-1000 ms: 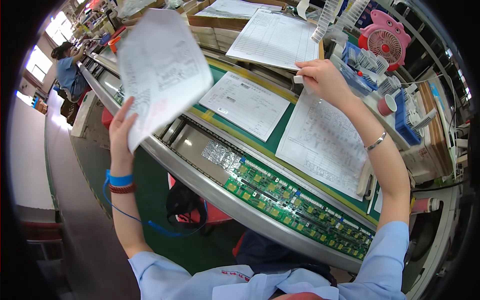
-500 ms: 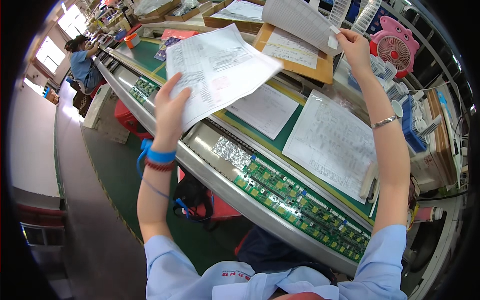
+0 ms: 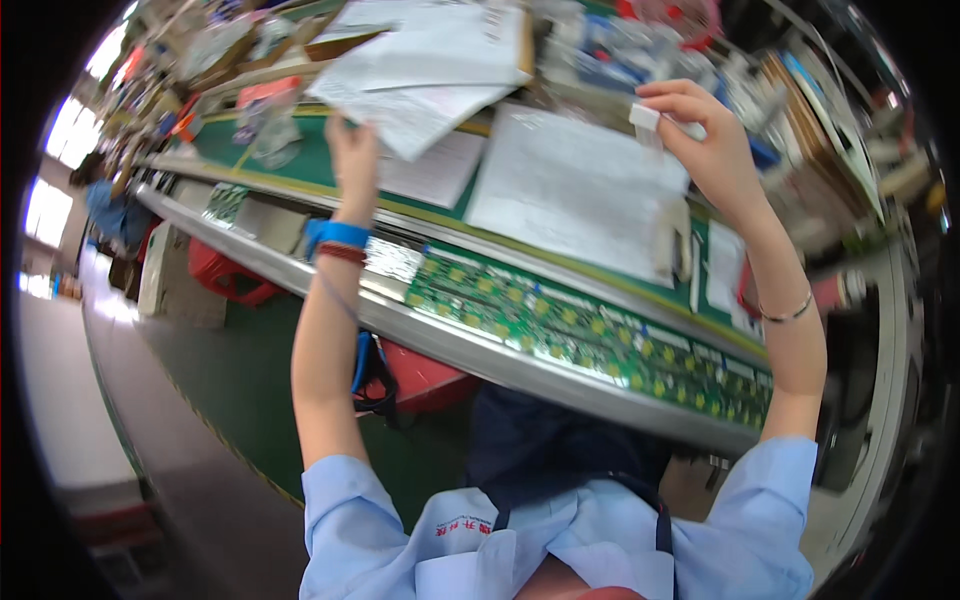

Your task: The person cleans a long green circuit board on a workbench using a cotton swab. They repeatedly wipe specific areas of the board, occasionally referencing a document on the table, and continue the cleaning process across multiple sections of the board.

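Observation:
My left hand (image 3: 354,160), with a blue wrist strap, is at the near edge of a printed paper sheet (image 3: 410,105). Its fingers look apart and free of the sheet, though blurred. Pinched between the thumb and fingers of my right hand (image 3: 705,140) is a small white piece (image 3: 645,117) with a clear part hanging below it; its kind is unclear. That hand hovers over a large printed sheet (image 3: 570,195) in a clear cover. A further paper (image 3: 435,168) lies between the two hands.
Green circuit boards (image 3: 560,320) line the metal conveyor rail along the near side. A pale holder-like object (image 3: 672,245) rests on the covered sheet's right end. A pink fan (image 3: 685,15), bins and boxes crowd the back. Another person (image 3: 115,210) sits at far left.
The lifted sheet has come down onto the papers at the back, and my left hand has come off it. My right hand let the raised pages drop and moved nearer, keeping the white piece.

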